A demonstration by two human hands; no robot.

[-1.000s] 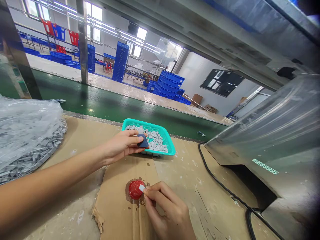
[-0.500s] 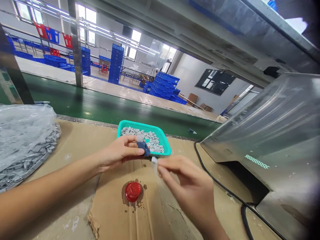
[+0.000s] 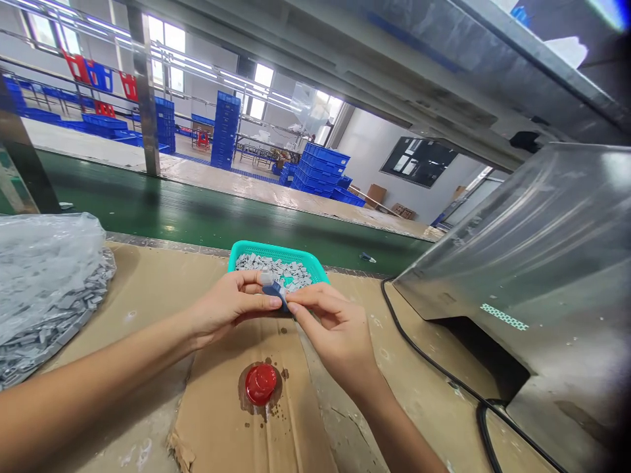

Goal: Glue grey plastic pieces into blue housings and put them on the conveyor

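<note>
The left hand (image 3: 224, 307), held out above the desk (image 3: 142, 420), had a plastic bag (image 3: 46, 243) well off to its left, with small grey pieces heaped under the film; parked there, the bag probably kept its bulk clear of both hands. The left hand itself was clamped on a dark blue piece (image 3: 273, 290), thumb on the near side and fingers behind, a grip that seemed meant to steady it and leave its right edge free for the other hand.

Between the hands, and nearer the body than either, a small red dish (image 3: 261, 384) sat on cardboard (image 3: 236, 433) inside a dark wet stain. The sheet presumably took the drips, and the spot was within easy reach of the right hand. Just beyond both hands stood a turquoise basket (image 3: 276, 249) of loose grey pieces, partly hidden by the fingers, probably put there for a short reach.

The right hand (image 3: 338, 322) met the left at the blue piece, thumb and fingertips pinched together, apparently on a pale bit (image 3: 283, 291) at that edge; too little showed to tell whether it was seated. To the right of this hand, well apart, a black cable (image 3: 426, 360) skirted a metal housing (image 3: 566, 249), leaving the working spot unobstructed.
</note>
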